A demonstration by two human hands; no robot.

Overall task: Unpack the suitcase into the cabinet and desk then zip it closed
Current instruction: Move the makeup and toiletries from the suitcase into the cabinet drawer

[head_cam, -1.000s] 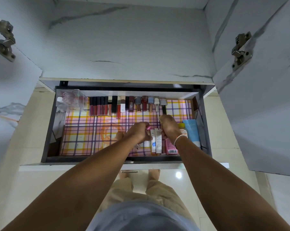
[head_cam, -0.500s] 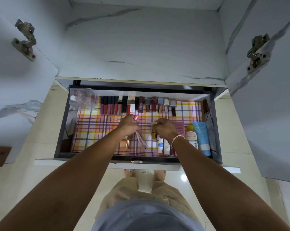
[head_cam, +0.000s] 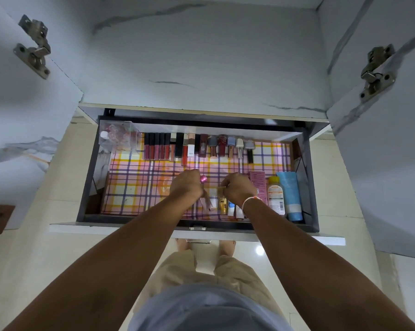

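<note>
while your left hand grips pink-capped tube and right hand pinches gold tube, crowded front row risks toppling if wrist brushes it.

walls: grey marbled panels rising behind | doors hanging open both sides, metal hinges showing | floor: cream glossy tiles reflecting a ceiling light

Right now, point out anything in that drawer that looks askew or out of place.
Mostly tidy: the lipsticks and nail polishes sit in a neat back row. Only the pink-capped tube in the left hand slants across the upright small tubes. No spills visible.
</note>
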